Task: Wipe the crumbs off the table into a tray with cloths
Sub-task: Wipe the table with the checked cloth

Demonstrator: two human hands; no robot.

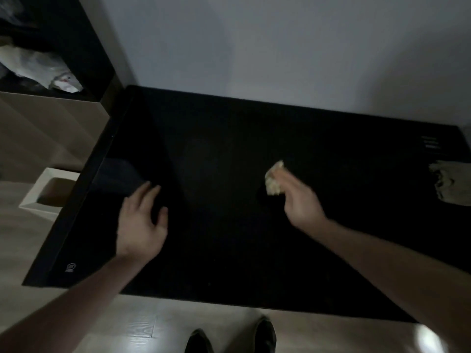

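Right hand [300, 200] pinches a bunched pale cloth [274, 180] at the fingertips, fingers closed round it, cloth low over or on the black table [229, 263]; contact unclear, frame is dark and blurred. Left hand [142, 222] spread open, fingers splayed, holding nothing, palm down on or just above the table; cannot tell if it touches.

Further right of the right hand, at the table's right edge, lies a second cloth [451, 183], crumpled, untouched. Left of the left hand, past the table's left edge and lower down, sits a white tray [33, 197], open top, partly tucked under the edge. It looks placed to catch whatever gets pushed off that side.

Crumbs: none visible on the dark top, too dim to say whether any remain. Tray contents also too dim to read.

Progress, judged: wiping looks underway, right cloth mid-table, well apart from the tray. Sweep leftward to the edge above the tray seems still to do. Second cloth not yet in use, free left hand could take it.

Shoes [265, 335] and pale floor below the near edge.
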